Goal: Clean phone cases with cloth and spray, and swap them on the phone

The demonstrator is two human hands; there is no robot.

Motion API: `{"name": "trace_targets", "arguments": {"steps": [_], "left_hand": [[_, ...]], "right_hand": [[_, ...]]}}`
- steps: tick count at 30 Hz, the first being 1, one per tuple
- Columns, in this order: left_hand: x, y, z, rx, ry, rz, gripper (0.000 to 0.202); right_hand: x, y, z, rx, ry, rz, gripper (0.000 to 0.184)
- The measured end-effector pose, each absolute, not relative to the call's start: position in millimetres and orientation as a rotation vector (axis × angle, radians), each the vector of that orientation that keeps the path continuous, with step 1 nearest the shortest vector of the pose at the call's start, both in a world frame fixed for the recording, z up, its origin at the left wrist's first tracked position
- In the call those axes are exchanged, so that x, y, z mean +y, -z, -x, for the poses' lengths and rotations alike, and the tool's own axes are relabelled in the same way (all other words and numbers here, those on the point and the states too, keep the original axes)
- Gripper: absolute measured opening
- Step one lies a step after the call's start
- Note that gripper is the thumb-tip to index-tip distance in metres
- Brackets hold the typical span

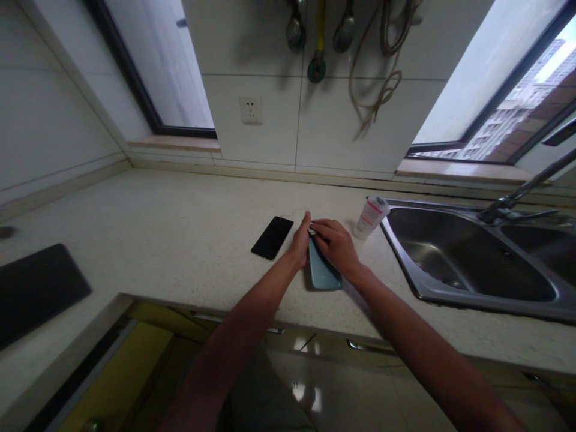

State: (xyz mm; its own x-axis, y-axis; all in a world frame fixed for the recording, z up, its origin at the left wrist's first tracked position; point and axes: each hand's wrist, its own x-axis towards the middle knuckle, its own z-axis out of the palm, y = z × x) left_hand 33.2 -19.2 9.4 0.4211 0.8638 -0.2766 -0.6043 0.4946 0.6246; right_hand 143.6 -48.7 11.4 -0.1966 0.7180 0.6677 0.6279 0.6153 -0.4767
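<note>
A light blue-green smartphone (323,273) lies tilted between my hands near the counter's front edge, its upper end covered by my fingers. My left hand (300,243) grips its left side, thumb pointing up. Over the phone's upper part, my right hand (335,241) has its fingers closed on a small white wipe (311,230), mostly hidden, which touches the phone's top end. To the left of my hands a black-screened smartphone (272,237) rests flat on the counter. Just right of my right hand stands a translucent plastic cup (371,217) with pink-red print, looking slanted.
A steel double sink (468,255) with a tap (499,210) is set into the pale counter (180,240) at right. A dark flat panel (40,288) lies at far left. Pipes and a hose (382,90) hang on the wall above, near a socket (251,111).
</note>
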Motion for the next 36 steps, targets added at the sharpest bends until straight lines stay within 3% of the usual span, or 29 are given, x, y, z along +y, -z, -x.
{"name": "trace_targets", "arguments": {"steps": [5, 16, 27, 36], "left_hand": [[-15.3, -11.6, -29.8, 0.587, -1.035, -0.517, 0.057], [2.6, -22.9, -6.2, 0.589, -1.144, -0.455, 0.048], [3.2, -22.6, -5.7, 0.651, -1.023, -0.421, 0.049], [-7.3, -18.3, -24.2, 0.622, -0.812, -0.496, 0.046]], "right_hand": [[-47.6, -18.2, -150.9, -2.061, -0.144, 1.007, 0.023], [-70.2, -46.4, -150.8, -2.599, -0.687, 0.659, 0.019], [-57.4, -42.9, -166.0, -2.511, -0.094, 1.205, 0.016], [-45.8, -30.2, -170.5, -1.902, 0.157, 1.412, 0.017]]}}
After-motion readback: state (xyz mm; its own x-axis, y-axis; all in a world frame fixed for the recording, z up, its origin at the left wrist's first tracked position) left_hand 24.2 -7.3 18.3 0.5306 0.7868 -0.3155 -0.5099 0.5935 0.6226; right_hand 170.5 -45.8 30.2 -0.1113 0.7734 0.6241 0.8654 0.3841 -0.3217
